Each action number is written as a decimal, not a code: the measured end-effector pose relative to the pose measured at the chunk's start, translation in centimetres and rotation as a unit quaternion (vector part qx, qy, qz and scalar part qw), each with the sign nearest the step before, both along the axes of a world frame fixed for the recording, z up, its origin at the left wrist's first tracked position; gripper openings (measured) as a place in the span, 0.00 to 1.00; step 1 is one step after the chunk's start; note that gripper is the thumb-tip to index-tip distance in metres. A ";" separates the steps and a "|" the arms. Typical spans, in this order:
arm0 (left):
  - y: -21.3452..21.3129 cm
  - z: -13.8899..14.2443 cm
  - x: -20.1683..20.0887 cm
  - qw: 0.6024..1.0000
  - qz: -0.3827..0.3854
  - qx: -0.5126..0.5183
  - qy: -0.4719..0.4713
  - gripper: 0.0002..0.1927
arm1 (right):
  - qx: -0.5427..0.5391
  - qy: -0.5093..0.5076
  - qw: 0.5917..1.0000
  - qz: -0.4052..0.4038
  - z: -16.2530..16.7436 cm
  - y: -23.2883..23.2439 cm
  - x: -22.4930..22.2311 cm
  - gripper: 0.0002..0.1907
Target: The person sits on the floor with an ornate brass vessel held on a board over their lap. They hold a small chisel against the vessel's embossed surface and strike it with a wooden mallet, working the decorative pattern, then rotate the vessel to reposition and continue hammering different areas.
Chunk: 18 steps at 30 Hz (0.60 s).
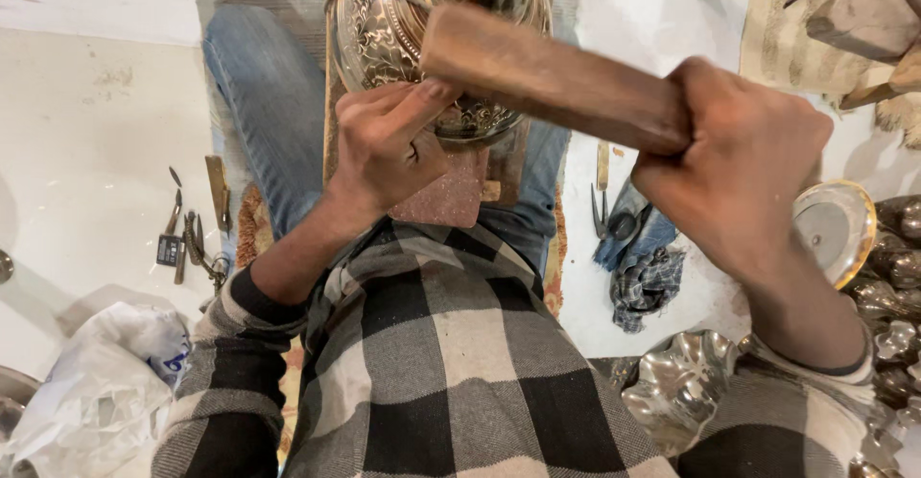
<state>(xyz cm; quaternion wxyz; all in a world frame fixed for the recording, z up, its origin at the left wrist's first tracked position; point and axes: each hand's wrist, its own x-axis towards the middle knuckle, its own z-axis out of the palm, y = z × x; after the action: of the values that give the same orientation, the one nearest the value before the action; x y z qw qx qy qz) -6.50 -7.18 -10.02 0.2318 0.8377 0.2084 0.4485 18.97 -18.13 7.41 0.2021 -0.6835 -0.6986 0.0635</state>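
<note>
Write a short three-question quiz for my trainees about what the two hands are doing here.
1. True or false: the right hand grips a wooden mallet.
2. What does the left hand touch? A) engraved metal bowl B) plastic bag C) pliers
3. Fill in: the small hand tools lie on the floor to the person's ____.

Key: 1 true; 2 A; 3 left.

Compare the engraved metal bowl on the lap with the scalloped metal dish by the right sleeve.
The engraved metal bowl carries fine floral chasing; the scalloped metal dish looks smooth, with a wavy rim. The bowl rests on the lap under the left hand, with the wooden mallet in the right hand above it; the dish lies untouched on the floor. Both are shiny, silvery metal.
</note>
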 end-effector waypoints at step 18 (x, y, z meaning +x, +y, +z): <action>2.8 1.4 -0.1 0.988 -0.145 -0.043 -0.038 0.26 | -0.059 0.444 0.875 -0.181 -15.3 -6.4 -4.1 0.08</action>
<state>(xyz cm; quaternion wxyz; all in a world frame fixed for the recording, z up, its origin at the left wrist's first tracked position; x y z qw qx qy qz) -6.61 -4.38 -8.64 0.3381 0.8306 0.0948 0.4322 14.87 -24.57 -7.87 0.4586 -0.7085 -0.3942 0.3637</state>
